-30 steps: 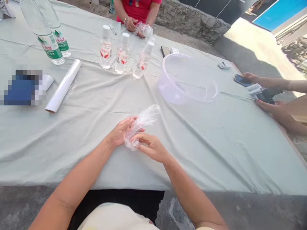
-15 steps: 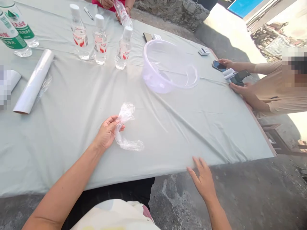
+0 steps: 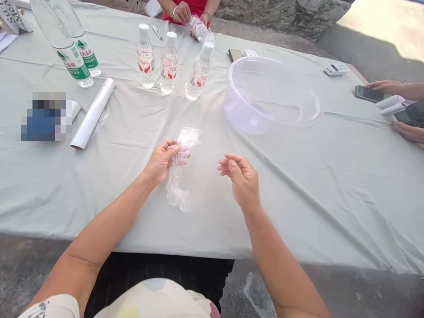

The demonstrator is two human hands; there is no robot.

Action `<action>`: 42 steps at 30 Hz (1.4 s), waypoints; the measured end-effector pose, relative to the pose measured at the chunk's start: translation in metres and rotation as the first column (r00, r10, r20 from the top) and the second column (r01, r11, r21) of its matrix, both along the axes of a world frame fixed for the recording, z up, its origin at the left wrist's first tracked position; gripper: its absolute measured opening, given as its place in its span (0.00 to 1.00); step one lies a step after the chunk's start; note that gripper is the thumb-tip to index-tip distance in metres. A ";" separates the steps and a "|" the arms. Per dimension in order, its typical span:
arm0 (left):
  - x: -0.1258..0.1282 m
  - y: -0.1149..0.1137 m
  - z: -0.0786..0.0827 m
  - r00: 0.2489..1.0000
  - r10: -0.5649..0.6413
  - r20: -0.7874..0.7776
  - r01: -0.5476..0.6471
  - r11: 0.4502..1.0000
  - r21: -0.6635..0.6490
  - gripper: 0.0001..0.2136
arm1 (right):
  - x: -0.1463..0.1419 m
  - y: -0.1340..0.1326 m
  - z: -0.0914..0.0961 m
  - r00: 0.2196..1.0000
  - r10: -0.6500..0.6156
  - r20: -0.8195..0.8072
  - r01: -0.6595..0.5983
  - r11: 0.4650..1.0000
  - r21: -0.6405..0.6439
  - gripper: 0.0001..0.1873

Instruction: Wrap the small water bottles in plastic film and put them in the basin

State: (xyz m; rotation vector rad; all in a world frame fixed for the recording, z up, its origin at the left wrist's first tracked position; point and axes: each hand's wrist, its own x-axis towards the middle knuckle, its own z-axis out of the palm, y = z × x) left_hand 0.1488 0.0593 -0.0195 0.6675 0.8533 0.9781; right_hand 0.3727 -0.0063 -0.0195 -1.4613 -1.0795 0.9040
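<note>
My left hand (image 3: 163, 161) is closed on a crumpled piece of clear plastic film (image 3: 180, 165), pinched between thumb and fingers. One end of the film sticks up past the fingertips; the other hangs down toward the cloth-covered table (image 3: 212, 229). To the right, my right hand (image 3: 243, 179) is raised over the table with nothing in it, its fingers slightly bent and apart, pointing toward the film. A gap separates the two hands. Beyond my right hand stands a translucent lilac plastic basin (image 3: 247, 119).
Three small water bottles (image 3: 168, 66) stand behind the film. A roll of plastic film (image 3: 92, 115) lies to the left, near two larger bottles (image 3: 77, 70). Across the table, a person's hands (image 3: 182, 12) hold a wrapped bottle (image 3: 199, 30). Another person's hand (image 3: 410, 132) is at right.
My right hand has risen from the table's front edge and come in toward the film. My left hand still holds the film, whose lower end now hangs straighter. The view has turned left.
</note>
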 end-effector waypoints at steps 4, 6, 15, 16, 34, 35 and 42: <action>0.006 0.009 -0.022 0.993 0.115 -0.022 -0.110 0.982 0.152 0.17 | -0.051 0.050 -0.011 0.940 0.334 -0.074 -0.339 0.937 -0.081 0.33; 0.007 0.007 -0.030 0.980 0.189 -0.069 -0.167 0.954 0.250 0.16 | -0.062 0.052 -0.020 0.932 0.360 -0.036 -0.362 0.927 -0.098 0.32; -0.008 0.009 -0.018 0.965 0.247 -0.092 -0.235 0.964 0.126 0.18 | -0.050 0.045 -0.040 0.929 0.271 -0.253 -0.295 0.953 -0.062 0.17; -0.012 0.011 -0.016 0.963 0.250 -0.103 -0.239 0.965 0.104 0.17 | -0.048 0.047 -0.038 0.915 0.262 -0.306 -0.296 0.952 -0.071 0.18; -0.052 0.031 -0.017 0.735 0.596 -0.323 -0.526 0.802 0.282 0.12 | 0.020 0.062 -0.015 0.991 -0.125 -0.055 0.115 0.981 -0.153 0.10; -0.050 0.029 -0.015 0.721 0.580 -0.380 -0.481 0.813 0.327 0.09 | 0.024 0.063 -0.016 0.989 -0.113 -0.091 0.101 0.986 -0.129 0.11; -0.025 0.002 0.001 0.502 0.291 -0.815 0.137 0.903 0.407 0.30 | 0.035 0.068 -0.025 0.963 -0.138 -0.231 0.109 0.985 -0.134 0.19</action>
